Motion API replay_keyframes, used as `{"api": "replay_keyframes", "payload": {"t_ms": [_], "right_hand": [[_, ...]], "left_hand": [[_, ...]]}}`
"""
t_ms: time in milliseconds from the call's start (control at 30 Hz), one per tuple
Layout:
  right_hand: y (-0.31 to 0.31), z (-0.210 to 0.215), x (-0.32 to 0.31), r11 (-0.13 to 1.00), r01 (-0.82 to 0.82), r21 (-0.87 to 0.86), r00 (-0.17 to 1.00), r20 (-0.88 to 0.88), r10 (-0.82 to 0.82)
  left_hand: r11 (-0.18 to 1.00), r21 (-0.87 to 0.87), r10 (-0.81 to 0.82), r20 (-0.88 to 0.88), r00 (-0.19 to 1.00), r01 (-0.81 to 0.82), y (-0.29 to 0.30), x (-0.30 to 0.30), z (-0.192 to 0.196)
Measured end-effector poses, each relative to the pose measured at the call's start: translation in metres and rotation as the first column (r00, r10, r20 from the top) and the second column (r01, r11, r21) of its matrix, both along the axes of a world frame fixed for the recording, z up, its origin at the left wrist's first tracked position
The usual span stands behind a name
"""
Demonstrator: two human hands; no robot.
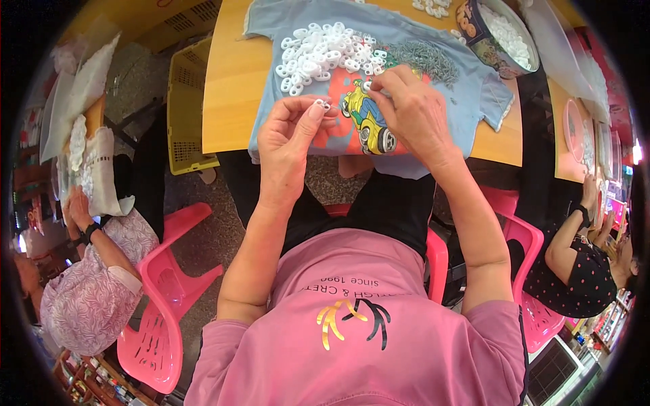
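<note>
Left grip [284,145]: thumb and forefinger pinched together on a small white piece [322,105].
Right grip [414,108]: thumb and forefinger drawn close; a spot of white shows at their tips, but whether they clasp it I cannot tell.
Tub [482,49]: round, dark with a coloured pattern, filled with white pieces; stands at the far right corner of the worktop [233,81].
Crate [179,111]: yellow, slotted, beside and below the worktop's left edge; its contents are unclear.
Basin [571,132]: pink, at right on a separate surface, white pieces just beside it; its inside is hard to make out.
Shirt [267,95]: pale blue, spread over the worktop, bearing a heap [318,54] of white pieces and, to its right, a tangle of grey chains [430,59].
Held piece: at the tips of the left thumb and forefinger, over the shirt, nearer the body than the heap.
Left hand pose: raised, fingers curled, thumb toward the right.
Right hand pose: back of the hand up, fingers bent leftward, just nearer the body than the chains.
Forearms: both bare, elbows bent, reaching forward.
</note>
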State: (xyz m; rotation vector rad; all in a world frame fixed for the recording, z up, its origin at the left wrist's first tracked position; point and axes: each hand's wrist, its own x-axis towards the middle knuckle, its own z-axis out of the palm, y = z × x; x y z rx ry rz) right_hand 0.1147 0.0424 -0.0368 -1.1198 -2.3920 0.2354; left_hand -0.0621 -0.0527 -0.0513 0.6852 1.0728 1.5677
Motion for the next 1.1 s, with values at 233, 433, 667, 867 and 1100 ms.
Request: {"api": "replay_keyframes", "payload": {"t_ms": [233,433,667,867,1100], "right_hand": [[0.000,-0.004,0.000,1.000,0.004,0.020,1.000,-0.020,-0.004],[0.005,0.004,-0.003,0.999,-0.038,0.014,0.999,0.000,0.038],[0.011,0.000,-0.012,1.000,-0.015,0.008,0.999,0.037,0.015],[0.005,0.001,-0.011,1.000,0.008,0.016,1.000,0.009,-0.008],[0.000,0.001,-0.009,0.926,-0.142,-0.350,0.856,-0.512,-0.062]], "left_hand": [[0.999,-0.022,-0.050,-0.108,0.993,0.048,-0.003,0.005,0.012],[0.997,0.010,-0.074,-0.154,0.985,0.076,-0.003,0.010,0.016],[0.997,0.020,-0.074,-0.188,0.979,0.079,-0.003,0.012,0.014],[0.997,-0.010,-0.072,-0.193,0.979,0.071,-0.004,0.011,0.016],[0.997,0.028,-0.073,-0.159,0.985,0.078,-0.004,0.017,0.013]]}}
